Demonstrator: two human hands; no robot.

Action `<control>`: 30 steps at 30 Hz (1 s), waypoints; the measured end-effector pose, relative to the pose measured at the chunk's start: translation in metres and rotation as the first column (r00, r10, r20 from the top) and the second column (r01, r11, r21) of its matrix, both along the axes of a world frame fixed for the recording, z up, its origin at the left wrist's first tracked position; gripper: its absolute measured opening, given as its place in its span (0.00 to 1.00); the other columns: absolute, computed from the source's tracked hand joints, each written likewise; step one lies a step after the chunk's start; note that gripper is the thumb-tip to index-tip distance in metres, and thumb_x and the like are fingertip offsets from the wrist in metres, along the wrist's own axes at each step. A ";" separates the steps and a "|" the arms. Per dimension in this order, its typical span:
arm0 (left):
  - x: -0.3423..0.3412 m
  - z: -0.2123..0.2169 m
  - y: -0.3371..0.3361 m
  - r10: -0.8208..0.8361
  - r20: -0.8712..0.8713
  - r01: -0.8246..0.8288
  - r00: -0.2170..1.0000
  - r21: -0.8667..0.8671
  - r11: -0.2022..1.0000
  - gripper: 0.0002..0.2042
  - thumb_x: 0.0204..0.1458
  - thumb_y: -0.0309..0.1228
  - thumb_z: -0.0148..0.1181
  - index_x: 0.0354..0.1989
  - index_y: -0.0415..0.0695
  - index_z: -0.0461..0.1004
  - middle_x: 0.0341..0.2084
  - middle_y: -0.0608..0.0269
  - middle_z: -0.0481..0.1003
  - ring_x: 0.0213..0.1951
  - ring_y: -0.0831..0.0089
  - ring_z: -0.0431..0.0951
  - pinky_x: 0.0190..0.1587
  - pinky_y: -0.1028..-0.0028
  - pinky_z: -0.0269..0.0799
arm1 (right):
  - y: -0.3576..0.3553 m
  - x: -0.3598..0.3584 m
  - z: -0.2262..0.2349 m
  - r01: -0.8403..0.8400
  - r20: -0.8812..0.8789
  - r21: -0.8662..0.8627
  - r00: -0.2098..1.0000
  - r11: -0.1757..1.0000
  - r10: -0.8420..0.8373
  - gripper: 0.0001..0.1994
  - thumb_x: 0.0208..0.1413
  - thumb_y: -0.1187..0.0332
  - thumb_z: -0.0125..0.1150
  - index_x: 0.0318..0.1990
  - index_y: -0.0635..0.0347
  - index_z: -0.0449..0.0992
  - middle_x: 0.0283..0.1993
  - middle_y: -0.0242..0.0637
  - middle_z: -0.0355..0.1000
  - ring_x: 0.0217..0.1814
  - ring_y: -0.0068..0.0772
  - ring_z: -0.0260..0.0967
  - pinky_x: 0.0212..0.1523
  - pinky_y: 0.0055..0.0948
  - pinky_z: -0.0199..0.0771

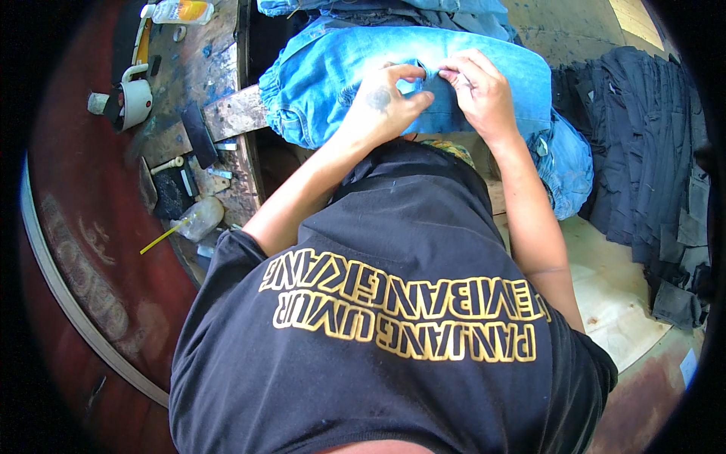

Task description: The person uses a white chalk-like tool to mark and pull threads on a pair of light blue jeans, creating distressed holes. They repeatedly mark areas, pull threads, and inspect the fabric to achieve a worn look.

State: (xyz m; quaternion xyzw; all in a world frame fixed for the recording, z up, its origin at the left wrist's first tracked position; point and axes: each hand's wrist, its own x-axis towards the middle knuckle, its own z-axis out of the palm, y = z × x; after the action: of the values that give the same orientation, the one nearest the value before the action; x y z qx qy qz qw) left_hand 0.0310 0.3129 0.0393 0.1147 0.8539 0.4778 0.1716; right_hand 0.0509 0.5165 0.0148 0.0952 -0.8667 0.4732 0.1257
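A light blue denim garment (333, 68) with a gathered, elastic-looking edge at its left lies across a narrow wooden board (234, 113) in front of me. My left hand (382, 100) rests on it with the fingers curled at a small raised fold; its thumb stands a little apart from the index finger. On the fold's other side, my right hand (478, 91) pinches the cloth between thumb and fingertips. Whether anything small is held there is hidden. More blue denim (563, 163) bunches below the board's right end.
Dark folded garments (628, 144) form a long stack at the right. On the stained workbench (208, 57) at left are a white roll-shaped dispenser (136, 102), a bottle (178, 11) and a plastic drink bag with a yellow straw (200, 219). More denim (454, 7) lies beyond the board.
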 end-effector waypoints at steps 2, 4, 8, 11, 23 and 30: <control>-0.005 0.004 0.006 0.079 0.311 -0.124 0.947 0.126 0.984 0.14 0.55 0.32 0.72 0.46 0.37 0.84 0.34 0.58 0.79 0.32 0.69 0.75 0.36 0.69 0.69 | 0.000 0.001 0.006 0.049 -0.024 0.020 0.999 0.999 -0.049 0.05 0.61 0.74 0.66 0.43 0.60 0.83 0.41 0.39 0.80 0.39 0.41 0.82 0.41 0.37 0.81; -0.010 0.006 0.008 0.102 0.600 -0.272 0.794 0.199 0.941 0.12 0.57 0.32 0.72 0.45 0.36 0.84 0.25 0.68 0.77 0.20 0.82 0.66 0.22 0.76 0.60 | 0.000 0.005 0.011 0.146 -0.072 0.058 0.987 0.988 -0.141 0.07 0.64 0.67 0.67 0.39 0.63 0.83 0.35 0.40 0.80 0.36 0.38 0.82 0.38 0.37 0.80; -0.012 0.001 0.008 0.113 0.692 -0.328 0.713 0.187 0.926 0.07 0.58 0.31 0.72 0.36 0.43 0.80 0.18 0.77 0.68 0.15 0.86 0.57 0.19 0.79 0.47 | 0.004 0.017 0.009 0.296 0.688 0.001 0.693 0.955 -0.215 0.22 0.67 0.52 0.67 0.30 0.63 0.81 0.23 0.34 0.74 0.26 0.25 0.71 0.29 0.29 0.68; -0.006 -0.007 0.009 0.084 0.661 -0.303 0.746 0.223 0.926 0.08 0.59 0.31 0.72 0.33 0.44 0.78 0.16 0.79 0.66 0.15 0.87 0.57 0.19 0.79 0.47 | -0.003 0.019 -0.006 0.274 0.664 -0.199 0.744 0.941 -0.076 0.22 0.67 0.52 0.66 0.26 0.61 0.79 0.21 0.28 0.72 0.23 0.19 0.64 0.26 0.26 0.61; -0.003 -0.020 -0.006 0.034 0.819 -0.532 0.573 0.340 0.775 0.07 0.63 0.30 0.63 0.36 0.39 0.78 0.23 0.68 0.73 0.15 0.86 0.58 0.19 0.79 0.48 | 0.007 0.029 -0.027 0.192 0.533 -0.427 0.843 0.884 0.075 0.19 0.70 0.55 0.63 0.28 0.57 0.77 0.22 0.25 0.71 0.24 0.15 0.62 0.26 0.22 0.58; 0.007 -0.024 -0.010 -0.040 0.695 -0.400 0.718 0.459 0.793 0.08 0.66 0.28 0.58 0.36 0.36 0.77 0.17 0.70 0.67 0.14 0.85 0.55 0.19 0.77 0.49 | 0.009 0.029 -0.027 0.189 0.544 -0.408 0.836 0.893 0.072 0.19 0.70 0.55 0.63 0.28 0.57 0.76 0.22 0.25 0.70 0.24 0.15 0.62 0.27 0.23 0.59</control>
State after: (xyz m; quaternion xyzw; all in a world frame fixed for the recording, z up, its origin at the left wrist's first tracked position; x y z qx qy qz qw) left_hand 0.0381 0.3031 0.0150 -0.1077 0.5517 0.7376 0.3743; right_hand 0.0795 0.5257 -0.0122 -0.1022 -0.7367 0.6620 -0.0928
